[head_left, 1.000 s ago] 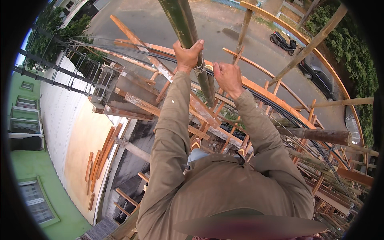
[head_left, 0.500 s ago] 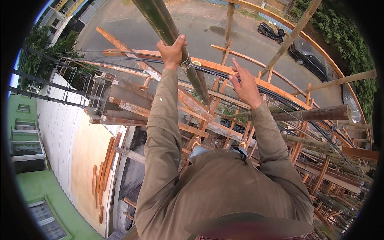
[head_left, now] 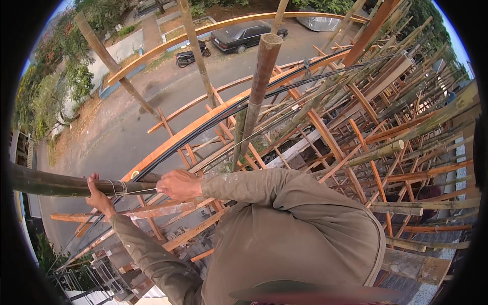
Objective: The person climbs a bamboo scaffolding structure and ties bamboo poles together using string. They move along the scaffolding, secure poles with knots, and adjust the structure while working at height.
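A thick dark-green bamboo pole (head_left: 51,183) comes in from the left edge. My left hand (head_left: 100,198) grips it from the near side, thumb and fingers around it. Several turns of thin pale wire (head_left: 119,188) circle the pole just right of that hand. From this binding a strand (head_left: 143,191) runs taut to my right hand (head_left: 179,184), whose fingers are closed on it. Behind my right hand lies the end of another bamboo pole (head_left: 150,177), partly hidden.
Black cables (head_left: 203,122) run along a curved wooden plank (head_left: 178,136). An upright bamboo pole (head_left: 261,76) stands ahead of me. Dense scaffolding of poles and timber (head_left: 386,152) fills the right. Below lies a road (head_left: 152,109) with a motorbike (head_left: 192,55) and a dark car (head_left: 246,36).
The view has swung to the right. My right hand, open and apart from the pole before, has closed on the wire strand. My left hand still holds the bamboo pole, near the binding.
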The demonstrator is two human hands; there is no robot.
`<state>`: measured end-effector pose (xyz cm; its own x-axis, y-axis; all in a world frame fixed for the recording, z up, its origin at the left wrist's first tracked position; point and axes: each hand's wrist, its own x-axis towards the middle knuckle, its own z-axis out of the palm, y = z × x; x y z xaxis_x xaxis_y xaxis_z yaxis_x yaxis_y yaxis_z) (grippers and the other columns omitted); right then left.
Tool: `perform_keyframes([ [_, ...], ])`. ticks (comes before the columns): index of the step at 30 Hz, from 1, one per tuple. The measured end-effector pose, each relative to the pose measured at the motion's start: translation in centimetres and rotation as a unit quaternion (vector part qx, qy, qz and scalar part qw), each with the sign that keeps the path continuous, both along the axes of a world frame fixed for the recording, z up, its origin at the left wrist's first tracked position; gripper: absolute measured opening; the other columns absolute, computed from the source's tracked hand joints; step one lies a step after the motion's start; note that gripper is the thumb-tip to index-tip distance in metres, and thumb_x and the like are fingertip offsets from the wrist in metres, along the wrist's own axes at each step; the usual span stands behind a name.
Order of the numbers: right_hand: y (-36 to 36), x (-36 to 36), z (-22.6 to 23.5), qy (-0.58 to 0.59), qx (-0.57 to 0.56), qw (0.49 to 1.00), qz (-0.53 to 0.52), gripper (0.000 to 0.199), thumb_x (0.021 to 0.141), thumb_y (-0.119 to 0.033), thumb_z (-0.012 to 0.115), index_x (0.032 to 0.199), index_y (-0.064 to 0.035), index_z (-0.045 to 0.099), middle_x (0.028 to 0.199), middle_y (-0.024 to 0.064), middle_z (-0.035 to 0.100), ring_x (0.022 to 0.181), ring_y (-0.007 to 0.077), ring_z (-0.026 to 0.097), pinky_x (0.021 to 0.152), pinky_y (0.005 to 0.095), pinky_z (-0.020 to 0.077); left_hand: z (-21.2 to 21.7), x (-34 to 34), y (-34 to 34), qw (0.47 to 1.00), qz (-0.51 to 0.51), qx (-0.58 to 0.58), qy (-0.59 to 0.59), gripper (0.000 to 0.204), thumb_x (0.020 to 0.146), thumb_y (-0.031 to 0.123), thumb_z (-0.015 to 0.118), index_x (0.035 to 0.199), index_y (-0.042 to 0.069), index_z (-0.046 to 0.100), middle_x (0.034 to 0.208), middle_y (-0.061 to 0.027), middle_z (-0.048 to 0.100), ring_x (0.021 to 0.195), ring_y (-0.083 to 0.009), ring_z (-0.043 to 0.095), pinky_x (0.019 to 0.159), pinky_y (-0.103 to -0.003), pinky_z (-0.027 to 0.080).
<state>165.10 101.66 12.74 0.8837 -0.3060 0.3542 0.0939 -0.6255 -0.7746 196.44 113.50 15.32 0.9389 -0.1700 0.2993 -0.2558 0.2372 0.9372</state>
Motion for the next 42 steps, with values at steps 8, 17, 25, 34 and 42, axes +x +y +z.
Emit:
perform_keyframes([
  [8,2.6,-5.6,1.1,0.013,0.091,0.993,0.072,0.025,0.095,-0.018,0.058,0.084,0.0033,0.063,0.079,0.0222,0.065,0.079,0.0453,0.063,0.071,0.0512,0.048,-0.1,-18.7,4.2,0.945,-0.156,0.214,-0.19,0.061,0.101,0.042,0.058,0.143,-0.002,0.047,0.122,-0.0194,0.059,0.118,-0.0273,0.057,0.1,-0.041,0.047],
  [17,-1.8,-11.9,0.5,0.08,-0.026,0.996,0.031,0.022,0.091,-0.02,0.06,0.083,-0.0013,0.067,0.08,0.0176,0.069,0.08,0.0399,0.066,0.072,0.0491,0.0495,-2.8,-25.4,5.0,0.898,-0.339,0.275,0.055,0.038,0.101,0.02,0.064,0.071,0.004,0.046,0.067,0.0012,0.047,0.061,-0.0065,0.034,0.056,-0.025,0.028],
  [25,-9.2,-26.0,-2.0,0.186,-0.122,0.952,-0.209,0.019,0.094,-0.028,0.063,0.091,-0.01,0.07,0.089,0.0081,0.065,0.094,0.0273,0.061,0.098,0.0513,0.0348,-5.7,-24.5,3.7,0.9,-0.216,0.365,-0.101,0.041,0.096,0.014,0.068,0.065,0.005,0.043,0.063,0.0047,0.038,0.062,-0.0064,0.029,0.054,-0.028,0.022],
  [34,-15.2,-34.4,-9.4,0.002,-0.047,0.754,-0.655,0.061,0.092,-0.036,0.072,0.143,-0.0123,0.048,0.148,0.025,0.032,0.137,0.037,0.038,0.112,0.0565,0.0301,-8.2,-25.5,2.4,0.851,-0.284,0.433,-0.091,0.036,0.095,0.013,0.07,0.068,0.001,0.05,0.064,0.0043,0.042,0.063,-0.0057,0.034,0.054,-0.027,0.027],
  [42,-23.1,-36.7,-13.4,-0.311,0.482,0.574,-0.584,0.092,0.1,-0.03,0.06,0.159,-0.0083,-0.007,0.14,0.0201,0.045,0.107,0.0276,0.058,0.085,0.0492,0.0562,-8.9,-25.1,3.7,0.833,-0.301,0.463,-0.043,0.03,0.094,0.013,0.07,0.072,-0.004,0.058,0.062,-0.0014,0.053,0.061,-0.0091,0.043,0.054,-0.03,0.035],
])
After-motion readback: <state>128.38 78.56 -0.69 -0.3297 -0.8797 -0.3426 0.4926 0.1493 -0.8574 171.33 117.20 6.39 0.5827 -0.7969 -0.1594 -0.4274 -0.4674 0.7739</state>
